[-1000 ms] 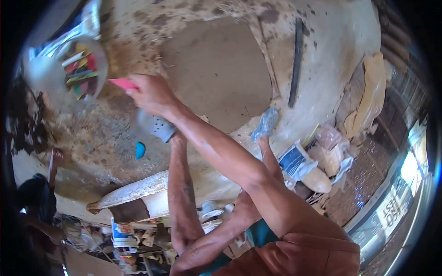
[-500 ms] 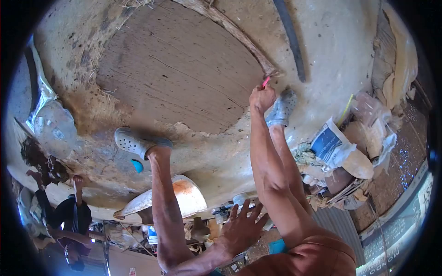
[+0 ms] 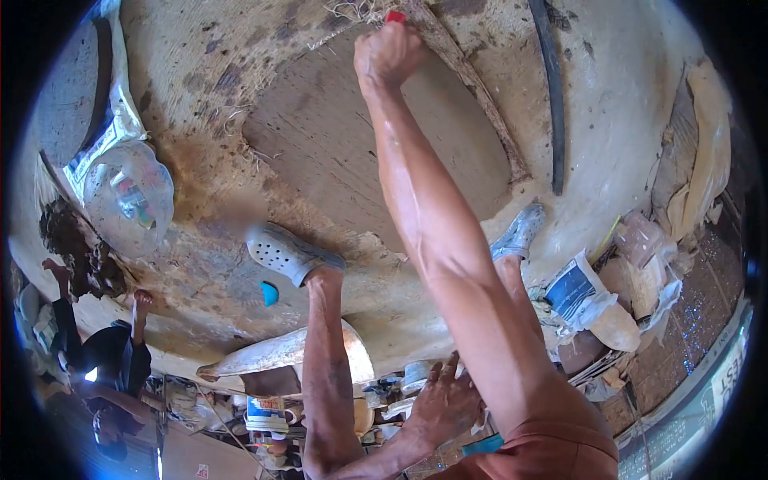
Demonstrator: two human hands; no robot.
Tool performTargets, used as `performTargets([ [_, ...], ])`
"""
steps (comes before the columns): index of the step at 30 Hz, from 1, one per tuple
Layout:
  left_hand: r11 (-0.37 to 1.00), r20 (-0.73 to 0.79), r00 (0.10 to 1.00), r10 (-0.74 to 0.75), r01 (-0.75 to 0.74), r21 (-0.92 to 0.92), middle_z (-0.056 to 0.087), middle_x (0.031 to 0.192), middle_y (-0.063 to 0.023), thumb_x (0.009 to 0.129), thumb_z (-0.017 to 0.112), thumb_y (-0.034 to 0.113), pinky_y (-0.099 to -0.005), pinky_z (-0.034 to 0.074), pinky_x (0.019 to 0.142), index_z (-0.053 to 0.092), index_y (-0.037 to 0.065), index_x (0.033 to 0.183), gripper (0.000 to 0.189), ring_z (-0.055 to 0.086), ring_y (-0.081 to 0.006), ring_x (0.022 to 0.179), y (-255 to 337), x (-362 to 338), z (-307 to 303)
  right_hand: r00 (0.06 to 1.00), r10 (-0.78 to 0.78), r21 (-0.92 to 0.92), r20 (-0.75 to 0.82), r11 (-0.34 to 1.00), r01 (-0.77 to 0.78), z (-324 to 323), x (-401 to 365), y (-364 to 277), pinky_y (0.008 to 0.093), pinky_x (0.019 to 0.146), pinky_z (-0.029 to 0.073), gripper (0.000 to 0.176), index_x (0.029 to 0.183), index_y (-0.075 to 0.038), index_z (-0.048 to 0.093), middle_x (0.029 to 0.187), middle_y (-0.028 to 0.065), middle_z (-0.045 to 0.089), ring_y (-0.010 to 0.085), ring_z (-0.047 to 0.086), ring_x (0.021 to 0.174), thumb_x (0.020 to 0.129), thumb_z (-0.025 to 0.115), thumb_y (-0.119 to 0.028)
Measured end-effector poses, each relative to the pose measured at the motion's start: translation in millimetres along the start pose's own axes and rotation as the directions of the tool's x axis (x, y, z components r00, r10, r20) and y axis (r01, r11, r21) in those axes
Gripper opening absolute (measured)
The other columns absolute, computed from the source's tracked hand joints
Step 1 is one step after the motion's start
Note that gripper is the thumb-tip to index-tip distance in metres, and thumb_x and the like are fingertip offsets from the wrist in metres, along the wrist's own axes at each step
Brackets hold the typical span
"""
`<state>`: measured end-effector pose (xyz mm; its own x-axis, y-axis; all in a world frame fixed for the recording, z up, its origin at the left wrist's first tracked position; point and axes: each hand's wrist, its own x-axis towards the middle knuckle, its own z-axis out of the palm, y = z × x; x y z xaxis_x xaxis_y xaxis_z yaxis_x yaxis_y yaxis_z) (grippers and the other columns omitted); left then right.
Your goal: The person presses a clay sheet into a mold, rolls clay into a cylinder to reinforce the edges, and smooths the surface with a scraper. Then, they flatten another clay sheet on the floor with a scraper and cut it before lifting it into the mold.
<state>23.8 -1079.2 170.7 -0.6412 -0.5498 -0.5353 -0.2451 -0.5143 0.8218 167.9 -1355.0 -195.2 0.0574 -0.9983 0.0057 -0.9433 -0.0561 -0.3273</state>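
Plywood board [image 3: 360, 152] lies flat on dusty concrete floor [image 3: 624, 80], thin wood slat [image 3: 480, 104] along its curved far edge. R hand [image 3: 390, 54] is fisted round a red marker [image 3: 395, 16], tip at the board's top edge by some straw. L hand [image 3: 444, 408] is low by the knee, fingers spread, holding nothing.

Progress, best guess: marking looks early. No drawn line is readable on the board face, only grain and scratches, and the board is uncut and whole. How much of the edge is marked, can't tell.

Count:
- 1 board, 1 slat, 1 marker
- 2 grey clogs, L [image 3: 284, 252] and R [image 3: 520, 230], both at the board's near edge
- 1 black strip [image 3: 552, 96]
- 1 clear bag [image 3: 128, 196] w/ coloured bits
- 1 blue scrap [image 3: 270, 294]
- 1 other person [image 3: 104, 360], well apart
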Motion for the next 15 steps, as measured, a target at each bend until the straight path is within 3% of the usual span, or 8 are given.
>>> performTargets([
  [2, 1.0, 0.039, 0.999, -0.017, 0.017, 0.001, 0.048, 0.158, -0.0175, 0.099, 0.063, 0.039, -0.0648, 0.04, 0.116, 0.059, 0.012, 0.146, 0.054, 0.041, -0.0479, 0.147, 0, -5, -10, 0.993, -0.104, 0.022, 0.059, 0.994, 0.103, -5, 7, -2, 0.0508, 0.072, 0.061, 0.023, 0.078, -0.004, 0.076, 0.078, 0.0184, 0.074, 0.0403, 0.076, 0.077, 0.076, 0.077, -0.026],
  [4, 0.999, -0.134, 0.99, -0.036, 0.032, -0.032, 0.044, 0.16, -0.0184, 0.101, 0.061, 0.039, -0.0624, 0.042, 0.116, 0.055, 0.012, 0.15, 0.056, 0.042, -0.0476, 0.148, -2, -3, 5, 0.911, -0.347, 0.102, 0.224, 0.938, 0.332, -11, 27, 13, 0.0526, 0.079, 0.06, 0.024, 0.084, -0.004, 0.078, 0.082, 0.0222, 0.074, 0.0408, 0.076, 0.084, 0.083, 0.071, -0.027],
  [5, 0.997, -0.235, 0.972, -0.03, 0.012, -0.077, 0.045, 0.16, -0.0186, 0.102, 0.06, 0.038, -0.0606, 0.044, 0.115, 0.051, 0.012, 0.153, 0.057, 0.044, -0.0478, 0.146, -3, -6, 8, 0.897, -0.324, 0.103, 0.301, 0.946, 0.307, -26, 29, 14, 0.0497, 0.079, 0.06, 0.02, 0.09, -0.008, 0.079, 0.086, 0.0191, 0.074, 0.0401, 0.073, 0.083, 0.083, 0.071, -0.026],
  [6, 0.996, -0.252, 0.967, -0.037, 0.015, -0.089, 0.045, 0.16, -0.0186, 0.102, 0.06, 0.038, -0.0606, 0.044, 0.115, 0.051, 0.012, 0.153, 0.057, 0.044, -0.0478, 0.146, -3, -9, 8, 0.861, -0.467, 0.083, 0.203, 0.884, 0.46, -25, 36, 28, 0.0546, 0.082, 0.056, 0.019, 0.089, -0.007, 0.078, 0.086, 0.0222, 0.072, 0.0425, 0.072, 0.084, 0.088, 0.066, -0.022],
  [8, 0.99, -0.286, 0.956, -0.06, 0.02, -0.139, 0.044, 0.161, -0.0191, 0.103, 0.06, 0.036, -0.0601, 0.045, 0.114, 0.051, 0.012, 0.153, 0.057, 0.044, -0.0485, 0.146, -1, -15, 3, 0.86, -0.486, 0.064, 0.156, 0.874, 0.482, -24, 35, 46, 0.0539, 0.08, 0.056, 0.015, 0.09, -0.008, 0.076, 0.087, 0.0188, 0.071, 0.0409, 0.07, 0.081, 0.087, 0.068, -0.02],
  [10, 0.986, -0.241, 0.966, -0.096, 0.059, -0.158, 0.04, 0.165, -0.0169, 0.106, 0.054, 0.04, -0.0589, 0.039, 0.119, 0.05, 0.014, 0.152, 0.053, 0.04, -0.0463, 0.15, 3, -19, 1, 0.828, -0.539, -0.056, 0.153, 0.832, 0.552, -21, 17, 48, 0.0497, 0.075, 0.058, 0.013, 0.091, -0.007, 0.075, 0.088, 0.0155, 0.07, 0.0381, 0.071, 0.079, 0.085, 0.07, -0.017],
  [12, 0.976, -0.285, 0.957, -0.048, -0.016, -0.218, 0.045, 0.16, -0.0203, 0.102, 0.061, 0.035, -0.0597, 0.044, 0.115, 0.053, 0.011, 0.152, 0.057, 0.044, -0.0499, 0.146, 1, -23, -1, 0.778, -0.605, 0.035, 0.169, 0.793, 0.608, -4, -7, 30, 0.0476, 0.072, 0.058, 0.012, 0.091, -0.007, 0.075, 0.087, 0.0147, 0.07, 0.0365, 0.072, 0.077, 0.085, 0.07, -0.016],
  [15, 0.971, -0.292, 0.956, -0.019, -0.053, -0.235, 0.047, 0.159, -0.0214, 0.103, 0.06, 0.034, -0.061, 0.042, 0.116, 0.056, 0.008, 0.148, 0.053, 0.043, -0.0505, 0.146, -4, -27, -1, 0.712, -0.677, 0.105, 0.186, 0.734, 0.671, 5, -54, -1, 0.0449, 0.067, 0.06, 0.011, 0.092, -0.007, 0.074, 0.086, 0.0137, 0.069, 0.0339, 0.072, 0.075, 0.085, 0.069, -0.013],
])
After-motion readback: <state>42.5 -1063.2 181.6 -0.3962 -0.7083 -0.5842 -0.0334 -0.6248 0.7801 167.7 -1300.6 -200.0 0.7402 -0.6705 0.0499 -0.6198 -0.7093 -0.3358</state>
